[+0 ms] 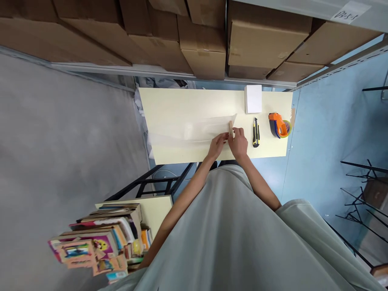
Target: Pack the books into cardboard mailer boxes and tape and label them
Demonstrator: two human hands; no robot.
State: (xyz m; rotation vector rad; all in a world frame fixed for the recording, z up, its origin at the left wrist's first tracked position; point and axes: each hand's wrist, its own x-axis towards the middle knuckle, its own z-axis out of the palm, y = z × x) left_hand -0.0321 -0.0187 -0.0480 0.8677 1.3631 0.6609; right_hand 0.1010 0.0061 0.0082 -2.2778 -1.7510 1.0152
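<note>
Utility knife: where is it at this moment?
In the head view, the utility knife lies on the table, just right of the person's right hand, between it and the orange tape dispenser.

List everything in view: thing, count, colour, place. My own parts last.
Shelf: one, grey, top
Cardboard boxes: several, brown, on shelf
Table: one, cream, centre
White box: one, white, far edge
Knife: one, black and yellow, table's right
Tape dispenser: one, orange and blue, right end
Clear sheet: one, see-through, table's middle
Strip: one, tan, sheet's right end
Second table: one, cream, lower left
Books: many, mixed, second table
Thin frames: several, black, far right
Floor: one, blue, right
Garment: one, grey-green, below
Left grip: one, bare, by strip
Right grip: one, bare, on strip
</note>
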